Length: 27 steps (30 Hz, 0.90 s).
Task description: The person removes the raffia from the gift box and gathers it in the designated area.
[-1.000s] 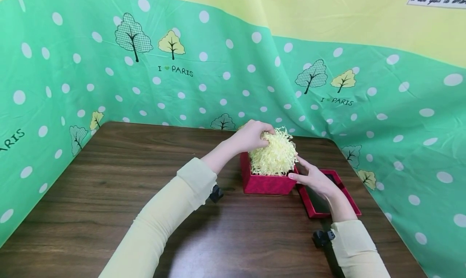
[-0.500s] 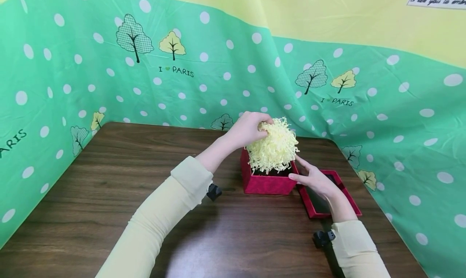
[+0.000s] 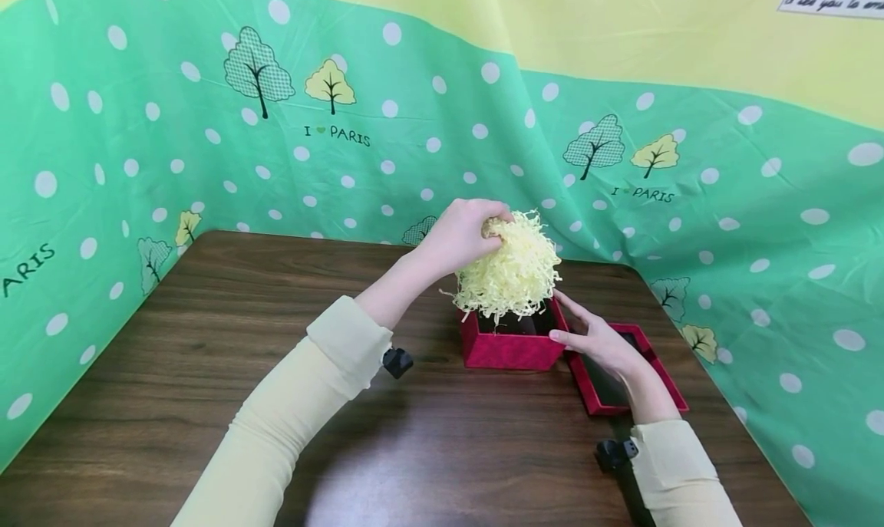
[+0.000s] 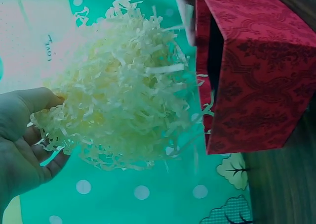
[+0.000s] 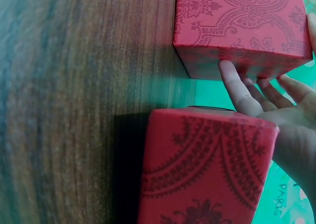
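Note:
My left hand (image 3: 461, 237) pinches a big clump of pale yellow shredded paper (image 3: 514, 274) between thumb and fingers. In the left wrist view the shredded paper (image 4: 123, 85) hangs from that hand (image 4: 24, 135), loose strands trailing toward the box opening. Below it stands a red patterned box (image 3: 512, 352) with a dark interior, partly hidden by the paper. My right hand (image 3: 597, 344) rests against the box's right side, thumb at the near corner. The right wrist view shows that hand's fairly straight fingers (image 5: 237, 88) touching the box wall (image 5: 242, 21).
Right of the box lies its red lid (image 3: 594, 396), inside facing up, beneath my right forearm. Everything stands on a dark wooden table (image 3: 228, 343). A green and yellow printed cloth (image 3: 387, 151) hangs close behind the table and along its sides.
My left hand has lifted the shredded paper up and slightly left, out of the box, so the dark interior now shows. My right hand stays at the box side.

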Tool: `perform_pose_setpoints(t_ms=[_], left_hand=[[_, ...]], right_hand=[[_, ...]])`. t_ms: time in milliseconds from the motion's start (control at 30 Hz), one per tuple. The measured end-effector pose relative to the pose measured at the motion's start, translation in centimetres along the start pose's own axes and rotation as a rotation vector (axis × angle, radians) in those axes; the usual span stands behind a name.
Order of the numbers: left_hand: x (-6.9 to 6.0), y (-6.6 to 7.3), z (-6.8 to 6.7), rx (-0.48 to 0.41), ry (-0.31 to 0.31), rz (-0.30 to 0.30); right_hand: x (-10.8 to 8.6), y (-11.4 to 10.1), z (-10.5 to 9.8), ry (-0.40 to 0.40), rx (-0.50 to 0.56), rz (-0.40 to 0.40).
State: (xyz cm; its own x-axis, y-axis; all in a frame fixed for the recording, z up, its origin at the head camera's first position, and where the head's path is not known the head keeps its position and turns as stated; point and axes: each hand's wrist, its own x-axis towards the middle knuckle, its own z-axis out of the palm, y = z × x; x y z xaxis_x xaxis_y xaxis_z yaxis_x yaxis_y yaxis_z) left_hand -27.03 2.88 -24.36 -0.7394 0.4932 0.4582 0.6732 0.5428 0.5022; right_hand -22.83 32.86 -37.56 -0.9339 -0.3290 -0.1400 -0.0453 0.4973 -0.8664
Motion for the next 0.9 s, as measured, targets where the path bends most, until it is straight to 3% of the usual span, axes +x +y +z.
perform_pose_setpoints(t_ms=[433, 700, 900], left_hand=[[-1.9, 0.2, -2.4, 0.015, 0.061, -0.001], [-3.3, -0.5, -3.8, 0.010, 0.141, 0.036], [-4.5, -1.1, -4.6, 0.025, 0.151, 0.010]], right_hand=[[0.0, 0.1, -0.1, 0.017, -0.049, 0.012], [-0.1, 0.2, -0.1, 0.027, -0.074, 0.022], [-0.1, 0.2, 0.1, 0.037, -0.097, 0.035]])
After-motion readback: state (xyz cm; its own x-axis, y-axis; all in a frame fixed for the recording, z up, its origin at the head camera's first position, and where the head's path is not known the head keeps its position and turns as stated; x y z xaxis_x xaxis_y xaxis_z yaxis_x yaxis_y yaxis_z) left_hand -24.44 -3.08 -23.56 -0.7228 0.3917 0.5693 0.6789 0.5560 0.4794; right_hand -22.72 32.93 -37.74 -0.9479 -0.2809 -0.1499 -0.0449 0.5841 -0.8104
